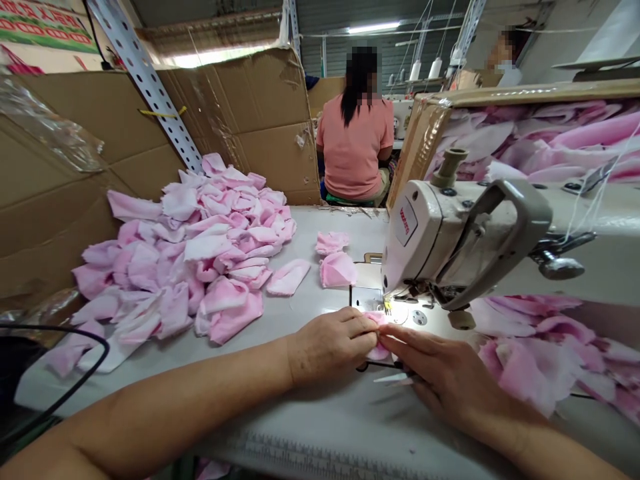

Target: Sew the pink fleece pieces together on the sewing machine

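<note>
My left hand point(337, 343) is closed on the edge of a small pink fabric piece point(379, 352) in front of the presser foot of a white sewing machine point(413, 227). Against the same piece, from the right, my right hand point(445, 373) pinches with its fingertips. Pointed metal blades, like those of thread snips point(393, 379), stick out beneath the right hand; their handles are hidden. The machine's lamp lights the needle area point(387, 305). Just behind my left hand lie two small pink pieces point(338, 270), one beyond the other.
A large heap of pink fabric pieces point(200, 247) covers the table's left side. More pink fabric point(540, 353) lies right, under the machine arm. Cardboard point(250, 120) borders the back; a carton of fabric point(550, 140) stands behind the machine. A person point(355, 147) sits beyond.
</note>
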The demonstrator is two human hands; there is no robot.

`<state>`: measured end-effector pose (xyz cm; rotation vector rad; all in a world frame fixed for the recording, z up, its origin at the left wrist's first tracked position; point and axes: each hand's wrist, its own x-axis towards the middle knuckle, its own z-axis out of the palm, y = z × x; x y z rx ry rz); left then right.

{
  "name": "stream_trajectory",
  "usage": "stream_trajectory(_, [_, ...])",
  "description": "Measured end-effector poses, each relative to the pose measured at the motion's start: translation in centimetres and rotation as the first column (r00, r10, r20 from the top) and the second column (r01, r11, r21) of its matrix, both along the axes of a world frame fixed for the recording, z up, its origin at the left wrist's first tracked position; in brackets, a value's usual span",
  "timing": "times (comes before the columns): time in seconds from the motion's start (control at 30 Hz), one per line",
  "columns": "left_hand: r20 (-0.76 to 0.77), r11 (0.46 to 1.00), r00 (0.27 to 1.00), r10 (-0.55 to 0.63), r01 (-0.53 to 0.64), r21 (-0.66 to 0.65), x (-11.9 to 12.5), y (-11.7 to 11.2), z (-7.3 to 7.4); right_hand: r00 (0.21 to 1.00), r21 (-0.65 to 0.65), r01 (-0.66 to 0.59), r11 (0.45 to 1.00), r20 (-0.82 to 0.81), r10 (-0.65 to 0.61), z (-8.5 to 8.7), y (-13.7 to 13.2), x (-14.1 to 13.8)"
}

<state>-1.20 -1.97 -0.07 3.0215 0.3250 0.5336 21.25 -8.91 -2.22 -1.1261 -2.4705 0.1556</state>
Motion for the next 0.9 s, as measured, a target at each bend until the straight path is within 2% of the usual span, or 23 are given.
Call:
stream_trajectory(0.17, [0.024, 1.000, 1.000, -0.011, 0.012, -0.028, -0.2, -0.2, 0.2, 1.000, 0.000, 0.012, 1.000, 0.027, -0.012, -0.7, -0.1, -0.1])
stream_trajectory(0.3, [0.034, 0.998, 0.999, -0.023, 0.025, -0.054, -0.2, -0.2, 0.3, 1.000, 0.020, -0.004, 1.000, 0.017, 0.004, -0.5, -0.1, -0.2])
stream_trajectory(0.5, [0.032, 0.997, 0.999, -0.024, 0.027, -0.068, -0.3, -0.3, 0.2, 0.997, 0.126, 0.029, 0.992, 0.069, -0.038, -0.1, 0.2, -0.7])
stream_trajectory(0.57, [0.062, 0.992, 0.998, -0.013, 0.020, -0.124, -0.4, -0.5, 0.5, 0.995, 0.153, 0.019, 0.988, 0.091, -0.033, -0.1, 0.2, -0.8])
stream_trajectory(0.67, [0.180, 0.955, 0.983, 0.040, 0.015, -0.295, -0.8, 0.1, 1.4, 0.991, 0.132, 0.023, 0.991, 0.127, -0.040, -0.2, 0.1, -0.9])
stream_trajectory(0.7, [0.216, 0.942, 0.972, 0.090, -0.013, -0.334, -1.0, 0.6, 1.7, 0.989, 0.115, 0.033, 0.993, 0.136, -0.049, -0.2, 0.1, -0.9])
stream_trajectory(0.77, [0.230, 0.936, 0.942, 0.244, -0.166, -0.311, -1.6, 2.2, 2.0, 0.987, 0.088, 0.050, 0.995, 0.150, -0.063, -0.3, 0.1, -1.0])
stream_trajectory(0.83, [0.171, 0.919, 0.914, 0.369, -0.332, -0.211, -2.1, 4.2, 1.9, 0.985, 0.077, 0.056, 0.995, 0.160, -0.068, -0.4, 0.0, -1.0])
stream_trajectory(0.9, [0.088, 0.878, 0.891, 0.446, -0.417, -0.235, -2.6, 5.9, 1.5, 0.983, 0.065, 0.058, 0.996, 0.173, -0.068, -0.5, -0.1, -1.0])
